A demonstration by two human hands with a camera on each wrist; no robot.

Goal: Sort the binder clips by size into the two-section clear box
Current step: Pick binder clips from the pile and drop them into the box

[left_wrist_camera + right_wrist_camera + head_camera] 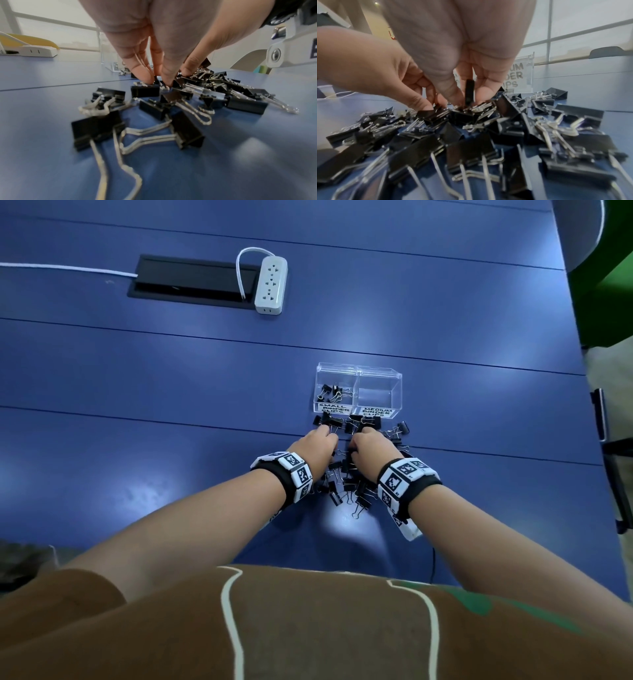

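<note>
Hands work in the binder clip pile (pixel 346 474) before the clear box (pixel 358 392): right hand (pixel 371 448) pinches one black clip (pixel 469 93), left hand (pixel 317 448) presses straight fingertips (pixel 145 77) onto clips.

A clear two-section box (pixel 358 390) is seen right of centre on the blue table (pixel 171 405); a few clips (pixel 331 392) are held in its left section. Just below it, a pile of black binder clips (pixel 349 467) is covered by the left hand (pixel 317 448) and right hand (pixel 371 450). A power strip (pixel 271 285) is placed at upper left.
</note>
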